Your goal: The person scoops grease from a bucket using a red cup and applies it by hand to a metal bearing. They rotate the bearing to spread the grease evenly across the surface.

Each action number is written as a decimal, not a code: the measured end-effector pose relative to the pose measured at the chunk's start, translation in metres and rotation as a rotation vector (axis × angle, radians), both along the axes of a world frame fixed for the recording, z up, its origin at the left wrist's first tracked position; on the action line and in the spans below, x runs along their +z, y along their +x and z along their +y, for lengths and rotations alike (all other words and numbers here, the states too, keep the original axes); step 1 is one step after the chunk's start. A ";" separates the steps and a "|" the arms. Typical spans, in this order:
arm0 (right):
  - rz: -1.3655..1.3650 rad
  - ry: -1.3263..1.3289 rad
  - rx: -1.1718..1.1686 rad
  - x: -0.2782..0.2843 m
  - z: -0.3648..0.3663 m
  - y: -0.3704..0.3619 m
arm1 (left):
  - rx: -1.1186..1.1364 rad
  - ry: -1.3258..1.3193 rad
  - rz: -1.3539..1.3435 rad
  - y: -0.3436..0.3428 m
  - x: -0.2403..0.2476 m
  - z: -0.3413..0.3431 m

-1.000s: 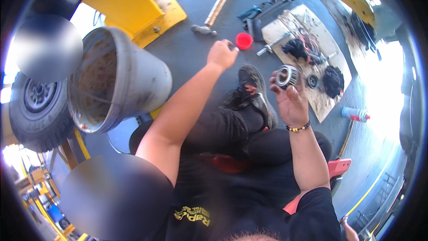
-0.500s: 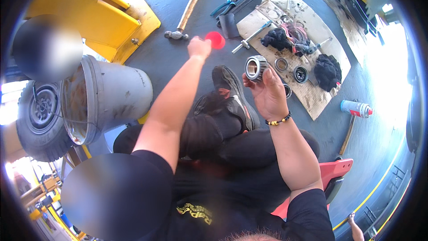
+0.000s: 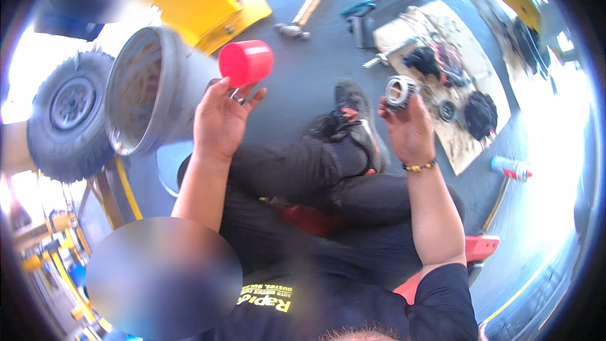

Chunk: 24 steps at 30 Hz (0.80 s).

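Observation:
My left hand is raised palm up beside the bucket. Its fingertips grip a red cylindrical cup, tipped so that its round red face points left; a ring shows on one finger. Opposite it, my right hand pinches a metal roller bearing between thumb and fingers. The bearing's round bore faces up and to the left. Both hands are above the floor, on either side of my outstretched shoe.
A grey bucket stands left by a wheel. A hammer lies ahead. Stained cardboard at right carries black rags, bearing parts and tools. A spray can lies farther right.
My left hand has swung left and back from near the hammer, bringing the red cup to the bucket. The bearing stays in my right hand. The whole view has shifted.

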State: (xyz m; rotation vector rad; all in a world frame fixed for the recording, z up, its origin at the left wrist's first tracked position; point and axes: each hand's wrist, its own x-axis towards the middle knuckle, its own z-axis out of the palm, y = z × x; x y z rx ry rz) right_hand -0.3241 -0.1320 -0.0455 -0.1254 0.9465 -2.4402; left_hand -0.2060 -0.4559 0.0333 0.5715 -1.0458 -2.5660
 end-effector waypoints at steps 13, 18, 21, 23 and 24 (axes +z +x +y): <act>0.024 0.227 0.015 -0.013 -0.014 0.022 | 0.362 -0.646 0.451 0.085 0.009 -0.019; 0.025 0.331 0.033 -0.031 -0.023 0.030 | 0.277 -0.317 0.529 0.086 0.004 -0.025; 0.013 0.378 0.066 -0.045 -0.023 0.035 | 0.200 0.126 0.483 0.087 0.009 -0.021; -0.022 0.407 0.101 -0.050 -0.026 0.034 | 0.182 0.207 0.409 0.085 -0.001 -0.025; -0.021 0.410 0.102 -0.049 -0.030 0.033 | 0.175 0.245 0.370 0.085 -0.004 -0.027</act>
